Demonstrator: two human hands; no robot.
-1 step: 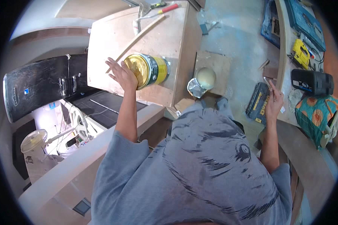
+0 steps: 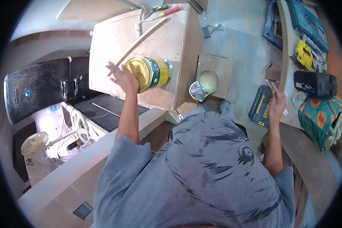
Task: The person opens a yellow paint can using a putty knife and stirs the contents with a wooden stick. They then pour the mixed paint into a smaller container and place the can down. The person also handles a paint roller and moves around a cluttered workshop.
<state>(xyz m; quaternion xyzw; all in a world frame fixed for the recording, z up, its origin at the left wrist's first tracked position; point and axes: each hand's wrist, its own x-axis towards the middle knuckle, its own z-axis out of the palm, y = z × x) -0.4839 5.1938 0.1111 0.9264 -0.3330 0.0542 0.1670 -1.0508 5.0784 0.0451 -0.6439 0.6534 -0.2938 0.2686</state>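
My left hand (image 2: 124, 79) is spread, fingers apart, beside the gold lid of a large paint tin (image 2: 157, 73) with a yellow and dark label. Its thumb side is close to the lid's edge; I cannot tell whether they touch. A thin wooden strip (image 2: 142, 39) runs across the pale wooden box top (image 2: 102, 45), its lower end by my fingertips. Over at the right, my right hand (image 2: 278, 102) has its fingers curled, the index one stretched forward. A thin pale piece shows at its fingertips, too small to name.
A scraper (image 2: 143, 14) and a red-handled tool (image 2: 170, 11) lie on the box. Below stands an open tin (image 2: 208, 81) with a foil-like flap (image 2: 197, 92). Near my right hand are a dark tool case (image 2: 260, 105), a yellow power tool (image 2: 304, 55) and a black case (image 2: 315, 83).
My left hand has shifted very slightly and its fingers look a little blurred. The view has moved a touch; the other things stay in place.
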